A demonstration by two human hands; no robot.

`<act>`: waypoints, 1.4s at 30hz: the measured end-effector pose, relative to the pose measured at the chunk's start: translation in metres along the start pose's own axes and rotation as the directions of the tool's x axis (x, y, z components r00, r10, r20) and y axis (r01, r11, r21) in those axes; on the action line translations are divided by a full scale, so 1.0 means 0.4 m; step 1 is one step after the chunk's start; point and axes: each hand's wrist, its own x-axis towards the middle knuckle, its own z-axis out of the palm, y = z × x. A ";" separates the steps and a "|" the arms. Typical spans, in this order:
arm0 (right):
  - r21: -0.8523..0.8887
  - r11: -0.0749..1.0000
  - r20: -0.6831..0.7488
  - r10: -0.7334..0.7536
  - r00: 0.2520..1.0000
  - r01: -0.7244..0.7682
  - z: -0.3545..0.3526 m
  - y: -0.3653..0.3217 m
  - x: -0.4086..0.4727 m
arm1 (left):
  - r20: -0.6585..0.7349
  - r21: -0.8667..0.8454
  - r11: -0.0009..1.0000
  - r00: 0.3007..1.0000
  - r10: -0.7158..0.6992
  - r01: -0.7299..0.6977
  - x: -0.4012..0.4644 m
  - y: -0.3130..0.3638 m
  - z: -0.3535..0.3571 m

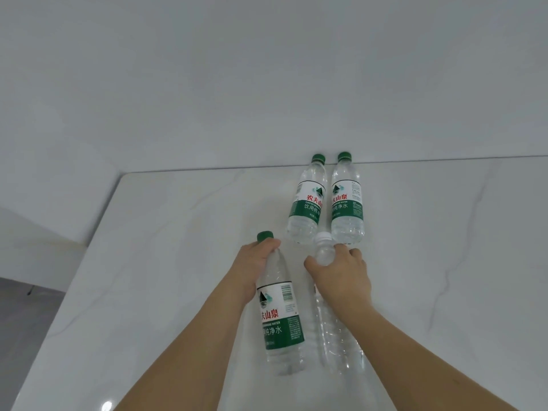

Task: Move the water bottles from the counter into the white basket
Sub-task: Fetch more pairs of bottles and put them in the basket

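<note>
Hands at work on white marble counter (148,262): left hand (252,262) grips neck of green-capped bottle (280,315); right hand (341,277) grips white-capped clear bottle (332,330). Two more bottles (305,203) (347,203) upright near wall (267,84).

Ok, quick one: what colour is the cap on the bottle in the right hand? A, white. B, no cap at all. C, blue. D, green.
A: the right hand grips the neck of an unlabelled clear bottle topped with a white cap, while the other three bottles in view have green caps.
</note>
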 end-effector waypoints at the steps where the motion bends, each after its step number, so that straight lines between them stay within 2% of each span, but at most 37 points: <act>1: -0.001 1.000 -0.001 0.001 1.000 -0.001 0.000 0.000 0.000 | -0.016 0.005 1.000 1.000 0.010 -0.010 0.002 -0.001 0.003; 4: -0.013 1.000 0.026 0.015 1.000 -0.014 -0.008 -0.003 0.002 | -0.013 0.038 0.999 1.000 0.018 -0.017 -0.008 -0.009 0.005; 7: -0.029 0.998 0.108 0.066 0.992 -0.063 -0.029 -0.007 -0.020 | -0.010 -0.008 1.000 1.000 -0.020 0.020 -0.052 -0.013 -0.015; 9: 0.117 0.984 0.156 0.118 0.981 -0.137 -0.044 0.006 -0.058 | -0.017 -0.096 0.993 0.997 -0.070 0.068 -0.088 -0.023 -0.040; 11: 0.307 0.932 0.208 0.132 0.969 -0.192 -0.058 0.021 -0.112 | -0.045 -0.155 0.986 0.997 -0.067 0.059 -0.146 -0.033 -0.059; 14: 0.486 0.847 0.205 0.130 0.970 -0.217 -0.120 -0.003 -0.200 | -0.120 -0.070 0.992 0.988 0.097 -0.106 -0.270 -0.015 -0.063; 17: 0.550 0.825 0.128 0.067 0.990 -0.127 -0.215 -0.085 -0.280 | -0.137 0.059 0.952 0.943 0.305 -0.299 -0.406 0.071 -0.063; 20: 0.595 0.802 0.020 -0.094 0.995 0.064 -0.341 -0.209 -0.364 | -0.182 0.135 0.883 0.864 0.469 -0.450 -0.552 0.207 -0.075; 25: 0.635 0.667 -0.188 -0.356 0.915 0.390 -0.606 -0.435 -0.542 | -0.207 0.259 0.671 0.639 0.741 -0.695 -0.874 0.410 -0.116; 29: 0.628 0.566 -0.278 -0.479 0.833 0.534 -0.754 -0.540 -0.677 | -0.274 0.287 0.537 0.469 0.840 -0.793 -1.099 0.499 -0.169; 31: 0.631 0.526 -0.298 -0.514 0.804 0.570 -0.792 -0.572 -0.738 | -0.300 0.302 0.491 0.408 0.862 -0.817 -1.186 0.517 -0.194; 35: 0.654 0.476 -0.286 -0.565 0.774 0.588 -0.801 -0.610 -0.836 | -0.342 0.321 0.451 0.341 0.875 -0.833 -1.302 0.509 -0.241; 42: 0.657 0.436 -0.209 -0.678 0.704 0.615 -0.723 -0.700 -0.960 | -0.491 0.326 0.472 0.280 0.825 -0.819 -1.399 0.441 -0.376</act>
